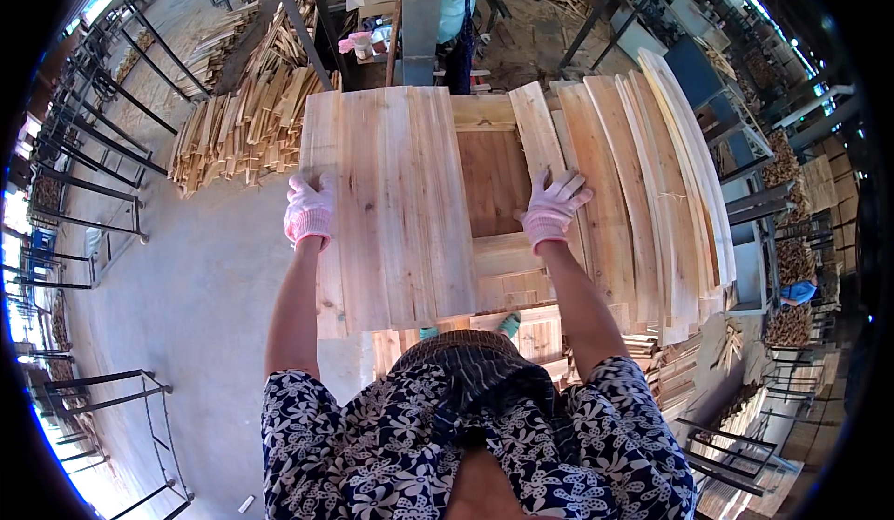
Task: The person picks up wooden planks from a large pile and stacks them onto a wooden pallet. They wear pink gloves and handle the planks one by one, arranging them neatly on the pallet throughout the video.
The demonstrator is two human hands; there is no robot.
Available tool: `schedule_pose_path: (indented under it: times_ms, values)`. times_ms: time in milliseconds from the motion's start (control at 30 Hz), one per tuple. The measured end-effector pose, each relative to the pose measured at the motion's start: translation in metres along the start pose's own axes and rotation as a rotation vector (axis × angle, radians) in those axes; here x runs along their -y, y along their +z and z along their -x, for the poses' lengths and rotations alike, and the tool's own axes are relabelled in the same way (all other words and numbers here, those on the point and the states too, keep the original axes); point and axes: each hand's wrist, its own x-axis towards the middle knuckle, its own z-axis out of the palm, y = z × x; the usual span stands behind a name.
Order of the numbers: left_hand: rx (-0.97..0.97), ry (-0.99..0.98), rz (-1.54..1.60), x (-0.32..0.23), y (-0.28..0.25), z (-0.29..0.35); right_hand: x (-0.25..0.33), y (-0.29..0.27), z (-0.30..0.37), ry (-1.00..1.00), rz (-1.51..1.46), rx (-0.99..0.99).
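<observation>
While I lean over the tabletop (494,180), my left hand (310,211) lies flat on the left edge of the joined panel of pale boards (396,208), fingers released and spread at about nine o'clock of it. My right hand (551,208), also in a pink-white glove, rests open at three o'clock, on the nearest plank of the fanned stack of planks (643,185); whether it grips an edge I cannot tell. Beyond the panel, at ten o'clock, a heap of short wood strips (237,129) lies on the concrete floor (186,306).
</observation>
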Motion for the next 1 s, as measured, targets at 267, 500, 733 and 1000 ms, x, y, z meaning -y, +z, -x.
schedule_pose_path:
  times_ms: [267, 500, 733, 1000]
  values:
    - [-0.016, 0.041, 0.028, 0.001, 0.004, -0.002, -0.021, -0.042, -0.021, 0.088, -0.409, 0.171]
    - [-0.021, 0.144, 0.088, 0.013, 0.013, -0.005, -0.115, -0.145, 0.001, 0.014, -0.516, -0.300]
    - [-0.012, 0.049, 0.034, 0.003, -0.002, 0.012, -0.299, -0.156, -0.024, 0.143, -0.264, -0.190]
    - [0.030, -0.017, 0.057, 0.004, -0.006, 0.010, -0.344, -0.044, -0.055, 0.198, -0.526, -0.048]
